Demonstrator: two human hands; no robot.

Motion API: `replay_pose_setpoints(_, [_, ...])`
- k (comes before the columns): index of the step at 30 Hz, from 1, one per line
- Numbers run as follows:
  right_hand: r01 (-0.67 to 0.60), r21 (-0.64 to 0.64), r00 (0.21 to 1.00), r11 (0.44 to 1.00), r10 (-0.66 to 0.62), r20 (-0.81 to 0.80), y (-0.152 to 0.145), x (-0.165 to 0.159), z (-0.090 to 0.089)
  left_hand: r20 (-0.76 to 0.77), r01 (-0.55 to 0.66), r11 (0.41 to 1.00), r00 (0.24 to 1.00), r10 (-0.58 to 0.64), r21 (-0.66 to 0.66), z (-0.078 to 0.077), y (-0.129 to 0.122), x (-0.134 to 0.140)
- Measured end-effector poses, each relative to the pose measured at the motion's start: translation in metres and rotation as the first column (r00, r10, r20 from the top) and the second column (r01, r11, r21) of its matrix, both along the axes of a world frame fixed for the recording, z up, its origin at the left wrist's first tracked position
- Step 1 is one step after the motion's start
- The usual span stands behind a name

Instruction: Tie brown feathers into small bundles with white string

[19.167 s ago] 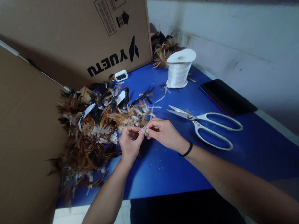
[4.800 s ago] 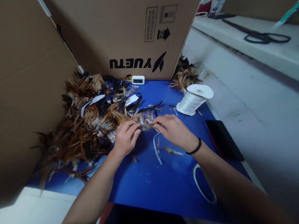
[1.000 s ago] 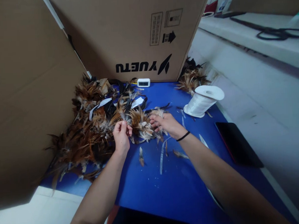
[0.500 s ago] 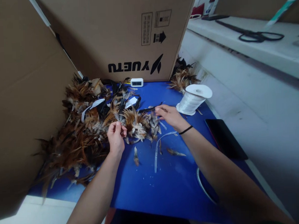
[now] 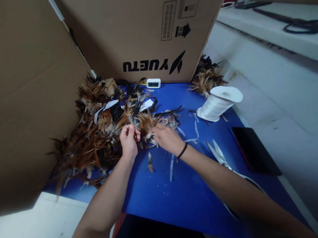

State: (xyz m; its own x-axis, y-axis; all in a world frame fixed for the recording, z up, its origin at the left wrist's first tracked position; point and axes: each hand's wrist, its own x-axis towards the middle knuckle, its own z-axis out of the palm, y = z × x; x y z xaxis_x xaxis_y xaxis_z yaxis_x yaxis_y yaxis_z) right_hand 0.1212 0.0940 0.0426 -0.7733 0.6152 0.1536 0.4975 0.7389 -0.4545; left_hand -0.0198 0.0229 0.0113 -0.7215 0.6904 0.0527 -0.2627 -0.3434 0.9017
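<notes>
My left hand (image 5: 129, 140) is closed in a pinch at the front of the feather pile, with a grey-based feather (image 5: 134, 120) rising from the fingertips. Just right of it, my right hand (image 5: 168, 137) has its fingers bent down into the brown and white feathers (image 5: 148, 122). Its fingertips press together on a feather there, partly hidden among the others. A large heap of brown and black feathers (image 5: 89, 146) spreads to the left. One loose feather (image 5: 150, 163) and a clear ribbon strip (image 5: 171, 167) lie in front of the hands.
Scissors (image 5: 220, 155) lie partly under my right forearm. A white ribbon spool (image 5: 213, 108) and a dark phone (image 5: 255, 150) are at right. A small white digital display (image 5: 153, 83) stands by the cardboard box (image 5: 144, 32). Black-handled scissors (image 5: 299, 26) rest on the ledge.
My right hand has moved left and down from the far right end of the pile into the feathers near my left hand. The left hand keeps its pinch. The view has shifted slightly.
</notes>
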Motion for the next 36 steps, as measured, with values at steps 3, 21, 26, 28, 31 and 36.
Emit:
replay_pose_setpoints(3, [0.068,-0.208,0.986,0.976,-0.097,-0.133,0.014,-0.001,-0.006,0.008,-0.006,1.0,1.0,0.006,-0.002,0.001,0.0,0.0])
replay_pose_setpoints(21, [0.031,-0.881,0.828,0.473,-0.505,-0.242,0.026,0.027,0.013,0.01,0.391,0.873,0.914,-0.407,-0.292,-0.007,-0.001,0.011])
replay_pose_setpoints(26, [0.145,-0.799,0.822,0.584,-0.52,-0.231,0.047,0.04,0.002,-0.016,0.37,0.872,0.919,-0.395,-0.32,-0.007,-0.001,0.01])
replay_pose_setpoints(28, [0.26,-0.646,0.861,0.718,-0.476,-0.182,0.056,0.046,-0.006,-0.025,0.35,0.879,0.925,-0.378,-0.325,-0.006,-0.001,0.009])
replay_pose_setpoints(31, [0.365,-0.275,0.901,0.889,-0.412,-0.136,0.063,0.053,-0.013,-0.034,0.324,0.885,0.934,-0.355,-0.334,-0.005,-0.001,0.009])
replay_pose_setpoints(36, [0.365,0.093,0.919,0.927,-0.341,-0.199,0.055,0.055,-0.004,-0.067,0.293,0.899,0.941,-0.331,-0.325,-0.004,-0.001,0.008])
